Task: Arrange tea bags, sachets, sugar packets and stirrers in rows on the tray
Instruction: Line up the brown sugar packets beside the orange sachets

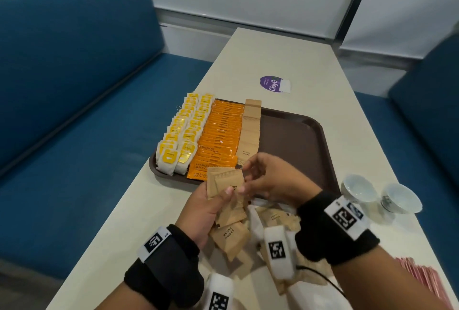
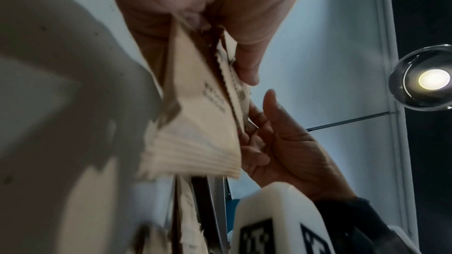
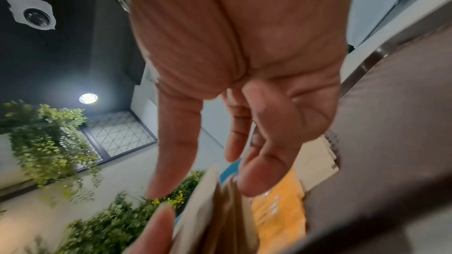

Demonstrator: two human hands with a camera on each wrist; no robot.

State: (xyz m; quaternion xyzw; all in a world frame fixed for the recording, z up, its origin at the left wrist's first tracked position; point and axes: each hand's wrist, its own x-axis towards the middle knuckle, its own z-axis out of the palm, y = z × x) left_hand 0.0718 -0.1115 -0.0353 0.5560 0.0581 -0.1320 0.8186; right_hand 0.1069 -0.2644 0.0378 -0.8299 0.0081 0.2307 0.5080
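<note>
Brown paper sugar packets (image 1: 224, 184), fanned in a small stack, are gripped by the left hand (image 1: 202, 207), thumb curled over the front face and fingers behind; the left-wrist view shows the same stack (image 2: 195, 123) pinched at its upper edge. Right hand (image 1: 269, 179) hovers just beside the stack with fingers loosely spread and only slightly bent; its fingertips (image 3: 259, 183) are at the packets' top edge, though whether they actually touch cannot be told from the blur. It holds nothing.

Both hands are above the near rim of the tray (image 1: 298, 140), which lies on the table (image 1: 293, 61). On the tray, from the left: two rows of tea bags (image 1: 182, 135), a row of orange sachets (image 1: 218, 135), and a row of sugar packets (image 1: 250, 128); the right half of the tray is bare. Loose sugar packets (image 1: 231, 237) lie in a heap on the table under the wrists. Two cups (image 1: 380, 196) stand to the right, near the tray's corner.
</note>
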